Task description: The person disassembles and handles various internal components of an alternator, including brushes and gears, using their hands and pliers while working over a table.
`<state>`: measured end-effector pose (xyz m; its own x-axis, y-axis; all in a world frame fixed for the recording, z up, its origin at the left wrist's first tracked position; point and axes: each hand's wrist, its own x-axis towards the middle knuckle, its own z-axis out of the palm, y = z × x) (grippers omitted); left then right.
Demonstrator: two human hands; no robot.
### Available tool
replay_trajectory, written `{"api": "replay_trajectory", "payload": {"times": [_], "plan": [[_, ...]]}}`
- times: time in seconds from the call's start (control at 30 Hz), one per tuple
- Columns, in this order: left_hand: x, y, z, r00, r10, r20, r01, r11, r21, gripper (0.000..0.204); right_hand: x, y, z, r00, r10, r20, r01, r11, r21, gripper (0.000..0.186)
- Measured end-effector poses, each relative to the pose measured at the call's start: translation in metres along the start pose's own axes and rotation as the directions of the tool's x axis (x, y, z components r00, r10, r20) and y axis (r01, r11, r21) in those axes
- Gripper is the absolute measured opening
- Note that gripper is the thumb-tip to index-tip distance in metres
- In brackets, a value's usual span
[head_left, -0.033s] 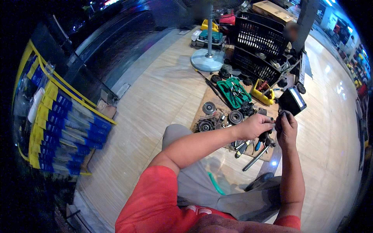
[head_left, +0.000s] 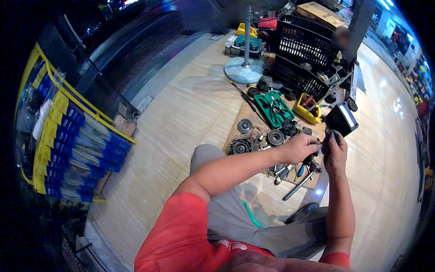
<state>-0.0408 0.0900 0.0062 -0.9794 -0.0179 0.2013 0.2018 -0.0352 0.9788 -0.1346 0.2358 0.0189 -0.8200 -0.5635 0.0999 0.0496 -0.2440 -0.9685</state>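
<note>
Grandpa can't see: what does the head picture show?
Someone's right hand holds a small dark part, the left hand close beside it. Tools and round metal parts lie on a brown board, a green tray and yellow bin farther off.

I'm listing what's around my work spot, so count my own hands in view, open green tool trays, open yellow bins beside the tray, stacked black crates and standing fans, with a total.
Hands: 2 (left hand, right hand)
Open green tool tray: 1
Open yellow bin: 1
Stacked black crates: 2
Standing fan: 1
Total: 7
</note>
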Motion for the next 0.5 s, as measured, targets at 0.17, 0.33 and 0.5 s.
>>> {"api": "replay_trajectory", "payload": {"times": [0.17, 0.33, 0.5], "plan": [[-0.006, 0.011, -0.006, 0.994, 0.031, -0.103, 0.008, 0.933, 0.359, 0.026, -0.002, 0.002, 0.009, 0.995, 0.046, -0.085, -0.056, 0.992, -0.115, 0.017], [-0.01, 0.012, -0.007, 0.984, 0.091, -0.153, -0.019, 0.909, 0.417, 0.024, -0.003, 0.004, 0.012, 0.991, 0.045, -0.123, -0.069, 0.979, -0.193, 0.017], [-0.011, 0.013, -0.004, 0.974, 0.125, -0.191, -0.011, 0.861, 0.508, 0.023, -0.001, 0.01, 0.01, 0.991, 0.038, -0.129, -0.065, 0.975, -0.213, 0.015]]}}
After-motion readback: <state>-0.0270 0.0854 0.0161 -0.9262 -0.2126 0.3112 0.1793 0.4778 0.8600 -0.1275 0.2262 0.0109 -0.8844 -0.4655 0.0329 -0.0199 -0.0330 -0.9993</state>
